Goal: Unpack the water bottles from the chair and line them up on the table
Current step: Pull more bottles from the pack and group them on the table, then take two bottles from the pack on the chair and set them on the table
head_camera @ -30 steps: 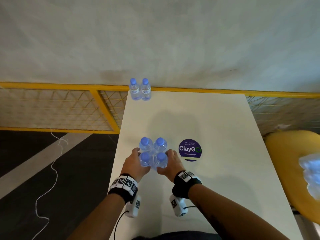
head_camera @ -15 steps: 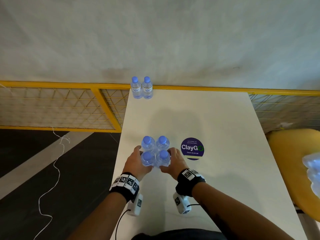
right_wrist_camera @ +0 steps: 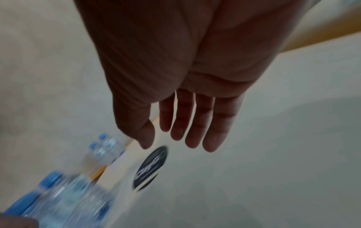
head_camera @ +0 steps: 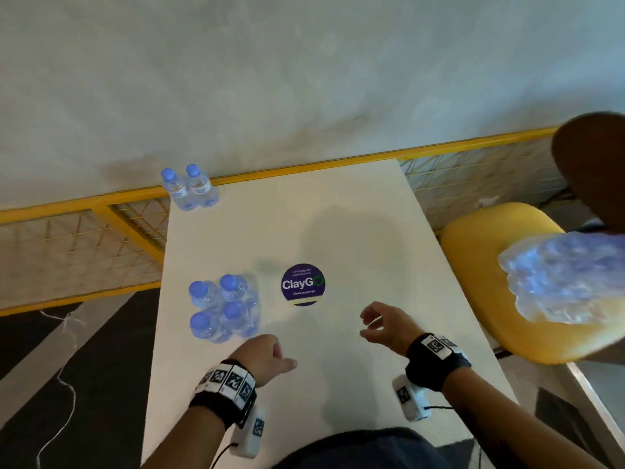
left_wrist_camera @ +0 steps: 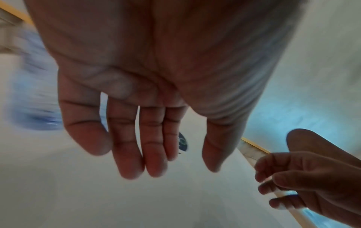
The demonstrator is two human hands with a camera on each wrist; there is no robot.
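While both hands hover empty above the white surface (head_camera: 338, 231), the left hand (head_camera: 263, 355) loosely curled and the right hand (head_camera: 389, 324) with fingers (right_wrist_camera: 195, 123) released, 4 clear blue-capped plastic water bottles (head_camera: 221, 308) stand upright just beyond the left hand, clustered 2 by 2, caps up, probably parked before sorting. Farther off, 2 matching bottles (head_camera: 191, 189) stand upright, touching, at the far left corner, likely starting the line. To the right, a shrink-wrapped pack of bottles (head_camera: 568, 279) lies on the yellow chair (head_camera: 480, 252)
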